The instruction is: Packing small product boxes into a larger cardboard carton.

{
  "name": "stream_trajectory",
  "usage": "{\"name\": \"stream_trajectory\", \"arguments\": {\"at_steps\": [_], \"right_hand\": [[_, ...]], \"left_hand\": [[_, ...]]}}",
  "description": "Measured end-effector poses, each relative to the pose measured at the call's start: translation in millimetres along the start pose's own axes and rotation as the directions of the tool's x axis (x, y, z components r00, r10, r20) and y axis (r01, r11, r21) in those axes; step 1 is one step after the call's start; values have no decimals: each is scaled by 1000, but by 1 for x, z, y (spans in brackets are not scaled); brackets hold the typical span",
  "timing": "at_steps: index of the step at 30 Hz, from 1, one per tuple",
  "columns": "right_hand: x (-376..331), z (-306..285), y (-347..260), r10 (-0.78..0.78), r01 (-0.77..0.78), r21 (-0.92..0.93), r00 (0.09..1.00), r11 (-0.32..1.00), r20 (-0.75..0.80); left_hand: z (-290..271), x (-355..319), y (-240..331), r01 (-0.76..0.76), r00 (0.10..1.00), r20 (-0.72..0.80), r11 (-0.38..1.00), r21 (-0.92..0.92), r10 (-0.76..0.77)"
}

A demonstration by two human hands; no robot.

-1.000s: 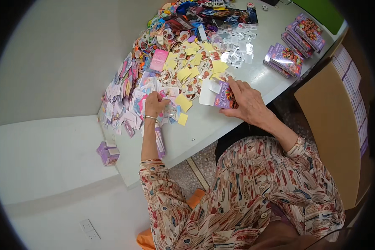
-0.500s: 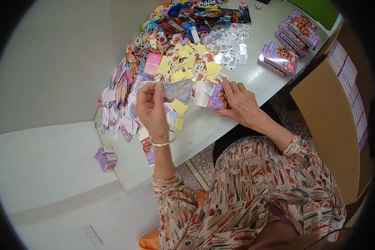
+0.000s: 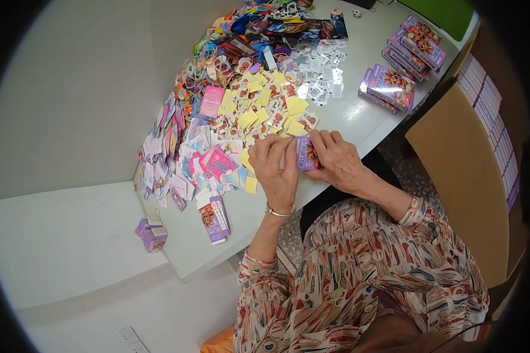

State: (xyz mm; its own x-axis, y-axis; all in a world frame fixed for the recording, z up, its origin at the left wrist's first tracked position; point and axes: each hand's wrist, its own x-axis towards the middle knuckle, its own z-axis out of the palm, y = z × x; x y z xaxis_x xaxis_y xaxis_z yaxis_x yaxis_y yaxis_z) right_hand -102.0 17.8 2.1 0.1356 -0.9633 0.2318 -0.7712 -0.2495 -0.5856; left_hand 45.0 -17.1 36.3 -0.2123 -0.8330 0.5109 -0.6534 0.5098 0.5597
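Both hands pinch one small purple box [image 3: 305, 154] above the worktop [image 3: 359, 120]: left hand [image 3: 275, 170] steadying it, right hand [image 3: 335, 160] fingers closed around its end.

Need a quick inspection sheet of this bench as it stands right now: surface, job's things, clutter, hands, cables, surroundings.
Surface: white table, mostly covered at its far-left side.
Job's things: small purple box held between both hands above the table's near edge.
Clutter: yellow cards, pink and purple packets, clear wrappers, stacked purple boxes, a flat purple box near the edge.
Hands: left hand and right hand both grip the small purple box.
Cables: nothing seen.
Surroundings: brown cardboard panel at right; two purple boxes on the white ledge at left.
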Motion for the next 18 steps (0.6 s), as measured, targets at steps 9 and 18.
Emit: {"name": "stream_trajectory", "arguments": {"at_steps": [9,18], "right_hand": [[4,-12,0,63,-60,51,997,997,-48],[-3,-18,17,114,-111,56,991,992,-66]], "left_hand": [[18,14,-10,241,960,-38,892,-382,-276],[24,13,-10,84,991,120,983,-166,-64]]}}
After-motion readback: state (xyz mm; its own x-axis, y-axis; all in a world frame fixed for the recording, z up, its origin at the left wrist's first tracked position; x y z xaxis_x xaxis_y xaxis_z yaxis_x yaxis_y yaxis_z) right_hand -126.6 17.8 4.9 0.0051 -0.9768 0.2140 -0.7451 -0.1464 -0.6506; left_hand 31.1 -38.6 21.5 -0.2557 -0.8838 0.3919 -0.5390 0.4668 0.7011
